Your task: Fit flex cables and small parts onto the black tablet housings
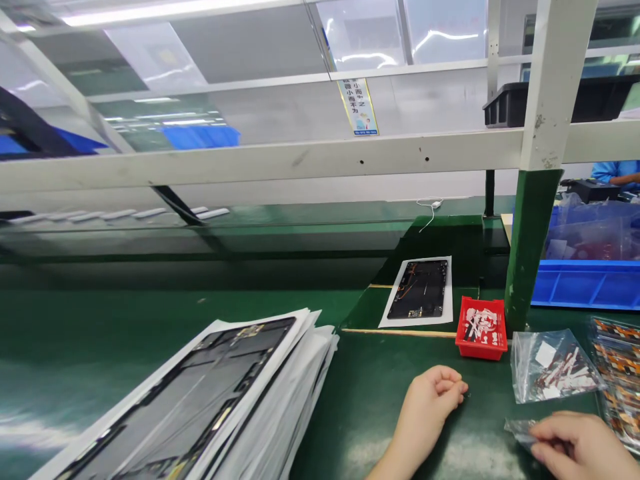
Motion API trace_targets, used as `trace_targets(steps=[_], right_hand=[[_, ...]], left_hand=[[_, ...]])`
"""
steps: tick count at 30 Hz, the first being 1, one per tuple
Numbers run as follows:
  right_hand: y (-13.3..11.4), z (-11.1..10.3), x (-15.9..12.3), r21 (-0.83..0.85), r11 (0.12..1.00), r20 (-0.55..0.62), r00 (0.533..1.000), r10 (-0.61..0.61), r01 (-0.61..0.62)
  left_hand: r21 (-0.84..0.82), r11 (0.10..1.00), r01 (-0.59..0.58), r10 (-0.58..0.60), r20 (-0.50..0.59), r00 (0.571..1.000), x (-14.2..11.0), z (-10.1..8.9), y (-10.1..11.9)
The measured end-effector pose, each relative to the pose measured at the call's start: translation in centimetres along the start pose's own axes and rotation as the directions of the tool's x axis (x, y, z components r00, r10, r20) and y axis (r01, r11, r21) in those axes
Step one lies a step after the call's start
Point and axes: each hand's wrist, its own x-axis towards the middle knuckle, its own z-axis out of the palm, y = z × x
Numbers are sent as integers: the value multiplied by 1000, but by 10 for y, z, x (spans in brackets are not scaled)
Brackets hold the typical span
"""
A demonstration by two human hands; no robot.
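Observation:
My left hand [431, 408] is over the green bench, thumb and fingers pinched together; whatever may be between them is too small to make out. At the lower right, my right hand [583, 441] grips a small clear plastic bag [520, 430] between thumb and fingers. Just beyond it lies a larger clear zip bag [557, 367] of thin brown and white strips. A red bin [483, 328] holding small white and dark pieces stands beyond my left hand. To the left rises a stack of tablet housings [220, 380] interleaved with white sheets.
Another tablet housing [420, 288] lies on a white sheet farther back. Clear trays of orange and black parts [620, 373] sit at the right edge. A green-wrapped post [533, 247] stands before a blue crate [585, 283]. A co-worker's blue sleeve [607, 171] shows at far right.

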Motion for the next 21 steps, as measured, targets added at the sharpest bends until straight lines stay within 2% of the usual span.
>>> trace_targets(steps=[1,2,5,8,12,16,18,21], right_hand=[[-9,-1,0,50,998,36,998,44,-46],[-17,-3,0,110,988,7,994,107,-108],[-34,-2,1,251,945,36,978,206,-208],[-39,3,4,327,912,-16,963,268,-249],[-41,12,5,339,906,-25,960,279,-254],[-47,16,4,363,904,10,971,239,-226],[-50,16,3,378,900,28,975,223,-216],[-51,13,2,404,891,46,977,207,-208]], left_hand=[[-2,1000,-5,5,-1,1000,-1,0,1],[-3,1000,-12,12,0,1000,-1,0,3],[-3,1000,-28,28,6,1000,-5,0,9],[6,999,-33,33,14,999,-17,3,18],[41,998,-51,49,34,998,-49,14,31],[204,937,-283,270,90,959,-75,30,38],[315,876,-366,352,101,931,-77,36,38],[431,795,-427,420,117,900,-72,39,35]])
